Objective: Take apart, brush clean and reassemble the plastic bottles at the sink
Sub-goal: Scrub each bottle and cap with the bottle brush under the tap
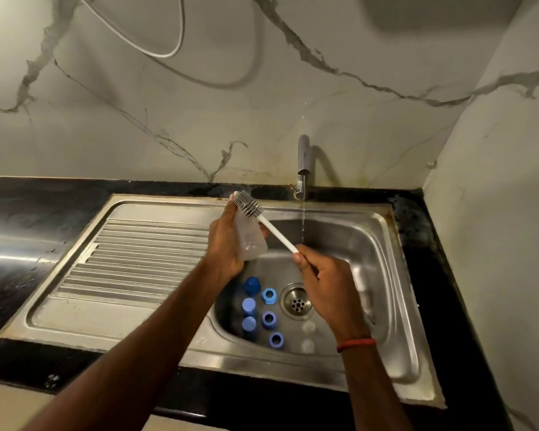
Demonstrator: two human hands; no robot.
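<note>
My left hand (226, 244) grips a clear plastic bottle body (250, 241) over the sink basin. My right hand (325, 284) holds the white handle of a bottle brush (277, 233). The brush's grey bristle head (248, 205) lies against the far end of the bottle, outside it. On the basin floor lie several blue parts: caps (251, 284) (249, 306) and rings (269, 295) (269, 319) (276, 340). Two clear nipples (308, 327) (307, 346) stand beside them.
The steel sink (383, 306) has a drain (296, 301) in the basin and a ribbed drainboard (131, 256) on the left. A chrome tap (303, 164) at the back runs a thin stream of water. Black countertop (22, 237) surrounds the sink, with marble walls behind and to the right.
</note>
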